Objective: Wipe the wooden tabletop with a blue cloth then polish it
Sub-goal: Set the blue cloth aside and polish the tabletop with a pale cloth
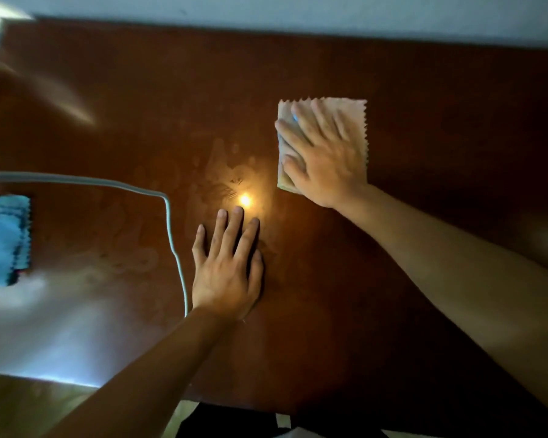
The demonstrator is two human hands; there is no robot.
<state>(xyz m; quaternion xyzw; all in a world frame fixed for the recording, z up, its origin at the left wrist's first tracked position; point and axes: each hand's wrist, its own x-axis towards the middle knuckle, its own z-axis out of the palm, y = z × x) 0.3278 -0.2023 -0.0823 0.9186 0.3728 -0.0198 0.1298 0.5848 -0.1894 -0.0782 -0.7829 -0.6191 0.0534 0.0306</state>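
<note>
Blue cloth (pixel 5 238) lies far left of both hands.

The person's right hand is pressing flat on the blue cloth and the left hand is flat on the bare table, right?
Not quite. In the head view the right hand presses flat on a beige cloth. The blue cloth lies untouched at the table's left edge. The left hand does lie flat on the bare wooden tabletop.
</note>
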